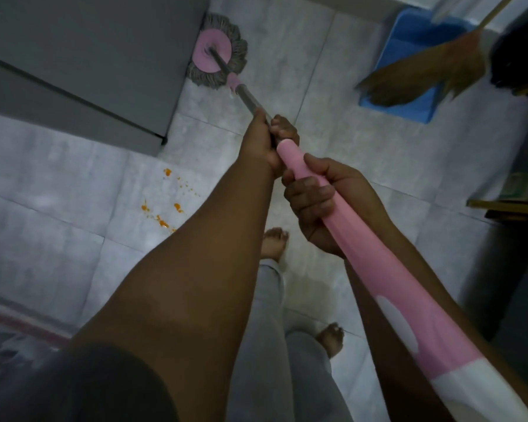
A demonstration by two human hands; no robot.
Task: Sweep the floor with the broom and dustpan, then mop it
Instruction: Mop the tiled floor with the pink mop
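I hold a mop with a pink handle (pixel 375 269) and a metal lower shaft. My left hand (pixel 265 138) grips the shaft just below the pink sleeve. My right hand (pixel 323 205) is wrapped around the pink part higher up. The round mop head (pixel 215 51), a pink disc ringed with grey strands, rests on the pale tiled floor (pixel 317 86) beside the corner of a grey cabinet. Orange spots (pixel 162 208) mark the tiles left of my arms. A brown broom (pixel 424 71) lies across a blue dustpan (pixel 409 32) at the top right.
A grey cabinet (pixel 83 56) fills the top left. Dark furniture (pixel 518 166) stands along the right edge. A patterned rug (pixel 9 327) shows at the lower left. My bare feet (pixel 273 243) stand on the tiles below the hands.
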